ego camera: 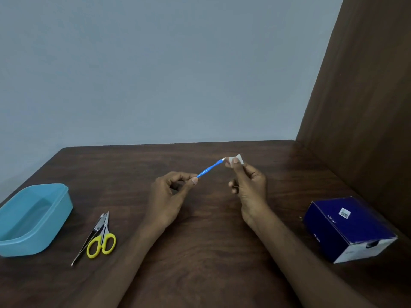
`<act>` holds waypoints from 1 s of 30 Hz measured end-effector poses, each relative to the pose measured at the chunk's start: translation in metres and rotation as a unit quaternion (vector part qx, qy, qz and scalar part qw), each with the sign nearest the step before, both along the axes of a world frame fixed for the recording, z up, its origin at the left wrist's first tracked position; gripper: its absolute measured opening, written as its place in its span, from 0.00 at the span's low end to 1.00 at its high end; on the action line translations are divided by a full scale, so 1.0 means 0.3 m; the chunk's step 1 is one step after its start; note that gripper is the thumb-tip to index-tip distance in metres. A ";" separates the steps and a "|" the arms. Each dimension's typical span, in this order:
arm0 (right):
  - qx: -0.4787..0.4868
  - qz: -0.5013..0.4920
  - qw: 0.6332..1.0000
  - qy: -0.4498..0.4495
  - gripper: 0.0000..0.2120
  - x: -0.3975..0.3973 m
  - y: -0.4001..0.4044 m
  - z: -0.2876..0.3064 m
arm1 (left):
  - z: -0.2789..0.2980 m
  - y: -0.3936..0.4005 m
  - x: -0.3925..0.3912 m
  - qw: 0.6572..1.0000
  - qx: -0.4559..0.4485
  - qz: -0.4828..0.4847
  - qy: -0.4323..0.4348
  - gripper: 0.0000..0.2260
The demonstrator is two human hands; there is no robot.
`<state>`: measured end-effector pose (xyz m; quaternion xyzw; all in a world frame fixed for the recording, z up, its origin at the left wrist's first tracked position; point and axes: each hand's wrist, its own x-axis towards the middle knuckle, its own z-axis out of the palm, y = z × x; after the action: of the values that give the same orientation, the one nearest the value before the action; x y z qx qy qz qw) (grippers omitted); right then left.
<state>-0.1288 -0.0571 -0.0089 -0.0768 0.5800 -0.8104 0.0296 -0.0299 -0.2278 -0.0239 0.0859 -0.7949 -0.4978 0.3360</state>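
Above the middle of the brown worktop (200, 241) both hands meet on a slim blue tool (209, 168), held in the air and slanting from its low end up toward 2 o'clock. The left hand (171, 192) has its fingers curled in and pinches the tool's low end between thumb and fingertips. The right hand (249, 185) sits just at 3 o'clock of the tool's pale tip and nips a small white piece (236, 160) between thumb and forefinger, its other fingers folded loosely into the palm. Whether that piece is a cover, a wrapper or a swab is too small to tell, and it touches or very nearly touches the tip. The step in hand looks like fitting or drawing the piece at the tip, or wiping it. The next move would call for a steady left pinch and a short, straight pull or push by the right hand along the tool's line, with the fingertips kept off the point. At 8 o'clock stands a light blue plastic container (55, 218). At 7 o'clock lie yellow-handled scissors (104, 232) with metal tweezers (89, 238) just beside them. At 4 o'clock, well apart from the hands, rests a dark blue cardboard box (347, 230) near a brown side panel (367, 107).
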 end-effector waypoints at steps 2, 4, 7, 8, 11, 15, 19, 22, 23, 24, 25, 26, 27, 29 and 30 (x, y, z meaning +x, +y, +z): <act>0.000 0.009 1.000 0.001 0.04 0.002 -0.005 -0.011 | 0.000 -0.001 0.002 1.000 -0.001 -0.001 0.004 0.03; -0.015 0.035 0.999 -0.001 0.04 0.009 -0.013 -0.012 | -0.002 -0.003 0.003 1.000 -0.009 -0.005 0.001 0.03; -0.048 0.071 0.996 0.000 0.05 0.013 -0.016 0.000 | -0.008 -0.008 -0.003 1.000 -0.018 -0.015 -0.011 0.04; -0.063 0.086 0.994 -0.001 0.05 0.012 -0.015 0.005 | -0.007 -0.010 -0.004 0.999 -0.024 -0.016 -0.014 0.04; -0.107 0.128 0.986 -0.028 0.08 0.011 -0.001 0.020 | -0.006 -0.012 -0.004 0.999 -0.044 0.002 -0.012 0.07; -0.107 0.145 0.983 -0.045 0.06 0.018 0.004 0.023 | -0.008 -0.012 -0.002 0.998 -0.059 0.018 -0.012 0.07; -0.043 0.120 0.992 -0.026 0.03 0.014 -0.003 0.012 | -0.006 -0.023 -0.005 0.997 -0.069 0.039 -0.008 0.04; -0.012 0.113 0.993 -0.031 0.03 0.018 0.002 0.005 | -0.021 -0.025 0.004 0.996 -0.071 0.046 -0.012 0.04; -0.005 0.109 0.994 -0.030 0.03 0.015 0.001 0.011 | -0.018 -0.026 0.000 0.996 -0.069 0.047 -0.013 0.04; 0.000 0.106 0.994 -0.028 0.03 0.014 0.003 0.016 | -0.015 -0.026 -0.001 0.997 -0.065 0.047 -0.014 0.05; 0.000 0.103 0.994 -0.026 0.03 0.013 0.006 0.019 | -0.012 -0.024 -0.004 0.997 -0.065 0.044 -0.013 0.05; -0.008 0.099 0.995 -0.024 0.04 0.006 0.009 0.030 | 0.004 -0.020 -0.015 0.997 -0.069 0.038 -0.011 0.05; -0.017 0.095 0.995 -0.025 0.04 0.001 0.011 0.034 | 0.015 -0.016 -0.025 0.997 -0.072 0.033 -0.012 0.05; -0.064 0.097 0.992 -0.049 0.04 -0.008 0.007 0.042 | 0.023 -0.023 -0.036 0.997 -0.069 0.034 -0.013 0.04; -0.113 0.099 0.986 -0.075 0.04 -0.010 0.014 0.047 | 0.019 -0.019 -0.036 0.998 -0.063 0.029 -0.011 0.03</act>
<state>-0.1317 -0.0529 0.0052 -0.0760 0.4706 -0.8672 0.1444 -0.0406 -0.2335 -0.0181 0.0934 -0.8253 -0.4358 0.3467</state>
